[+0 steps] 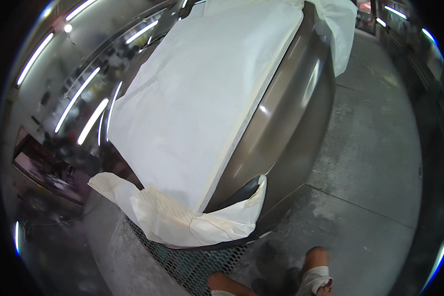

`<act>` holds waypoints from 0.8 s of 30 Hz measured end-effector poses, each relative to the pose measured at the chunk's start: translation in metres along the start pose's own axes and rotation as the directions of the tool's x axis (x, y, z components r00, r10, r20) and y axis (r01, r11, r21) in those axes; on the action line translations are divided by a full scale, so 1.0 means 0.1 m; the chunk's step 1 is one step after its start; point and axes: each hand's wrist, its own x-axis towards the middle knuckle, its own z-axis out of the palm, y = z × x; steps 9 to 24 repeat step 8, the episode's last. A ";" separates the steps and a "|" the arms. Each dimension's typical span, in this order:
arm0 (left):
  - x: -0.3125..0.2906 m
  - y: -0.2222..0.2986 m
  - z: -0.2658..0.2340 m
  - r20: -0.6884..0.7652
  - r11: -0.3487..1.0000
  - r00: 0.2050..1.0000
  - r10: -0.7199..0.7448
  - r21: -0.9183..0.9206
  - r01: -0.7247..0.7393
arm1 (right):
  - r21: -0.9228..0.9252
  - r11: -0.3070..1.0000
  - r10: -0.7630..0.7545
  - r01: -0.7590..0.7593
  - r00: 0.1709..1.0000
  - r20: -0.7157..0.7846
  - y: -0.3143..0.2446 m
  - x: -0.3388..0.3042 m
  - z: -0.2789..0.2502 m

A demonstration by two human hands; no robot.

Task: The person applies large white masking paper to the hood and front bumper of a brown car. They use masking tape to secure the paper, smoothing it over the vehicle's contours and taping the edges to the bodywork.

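Neither of my hands shows in the head view. At the lower edge two bare rounded limbs come in, one [316, 256] with pale cloth [314, 279] below it and one [224, 283] further left; they look like knees. Straight ahead of them stands a car's end, its top covered with white masking paper [197, 103] edged with tape. The bare bronze-brown bumper panel [286, 123] curves down the right side. Crumpled masking paper [182, 219] wraps the near corner around a dark lamp opening [244, 190].
A metal floor grate [192, 264] lies under the near corner of the car. Grey concrete floor [370, 163] spreads to the right. A glossy surface [69, 98] on the left reflects light tubes. More masking paper [340, 29] hangs at the far end.
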 end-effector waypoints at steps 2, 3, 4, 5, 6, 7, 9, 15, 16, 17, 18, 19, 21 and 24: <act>-0.26 0.20 -0.46 0.103 0.998 0.993 0.055 -0.016 -0.054 | -0.051 0.996 -0.071 0.069 0.997 -0.029 -0.04 -0.55 -0.07; -0.33 0.32 -0.67 0.124 0.992 0.985 0.120 -0.050 -0.115 | -0.072 0.988 -0.143 0.138 0.988 -0.065 -0.03 -0.61 -0.16; -0.55 0.13 -0.65 0.150 0.994 0.985 0.084 -0.079 -0.073 | -0.050 0.980 -0.198 0.195 0.976 -0.087 -0.04 -0.79 -0.28; -0.70 -0.03 -0.63 0.160 0.994 0.986 0.054 -0.105 -0.038 | -0.009 1.000 -0.028 0.030 0.984 0.177 -0.42 -0.68 -0.79; -0.79 -0.24 -0.52 0.266 0.997 0.964 -0.016 -0.072 0.037 | -0.015 0.999 -0.028 0.031 0.988 0.153 -0.51 -0.75 -0.85; -0.85 -0.41 -0.42 0.368 0.994 0.925 -0.091 -0.023 0.107 | 0.038 0.998 -0.058 0.054 0.991 0.120 -0.54 -0.78 -0.89; -0.91 -0.51 -0.37 0.459 0.985 0.873 -0.167 0.036 0.169 | -0.052 0.997 -0.054 0.063 0.986 0.157 -0.72 -0.73 -1.10; -0.91 -0.51 -0.37 0.459 0.985 0.873 -0.167 0.036 0.169 | -0.052 0.997 -0.054 0.063 0.986 0.157 -0.72 -0.73 -1.10; -0.91 -0.51 -0.37 0.459 0.985 0.873 -0.167 0.036 0.169 | -0.052 0.997 -0.054 0.063 0.986 0.157 -0.72 -0.73 -1.10; -0.91 -0.51 -0.37 0.459 0.985 0.873 -0.167 0.036 0.169 | -0.052 0.997 -0.054 0.063 0.986 0.157 -0.72 -0.73 -1.10; -0.91 -0.51 -0.37 0.459 0.985 0.873 -0.167 0.036 0.169 | -0.052 0.997 -0.054 0.063 0.986 0.157 -0.72 -0.73 -1.10; -0.91 -0.51 -0.37 0.459 0.985 0.873 -0.167 0.036 0.169 | -0.052 0.997 -0.054 0.063 0.986 0.157 -0.72 -0.73 -1.10; -0.91 -0.51 -0.37 0.459 0.985 0.873 -0.167 0.036 0.169 | -0.052 0.997 -0.054 0.063 0.986 0.157 -0.72 -0.73 -1.10; -0.91 -0.51 -0.37 0.459 0.985 0.873 -0.167 0.036 0.169 | -0.052 0.997 -0.054 0.063 0.986 0.157 -0.72 -0.73 -1.10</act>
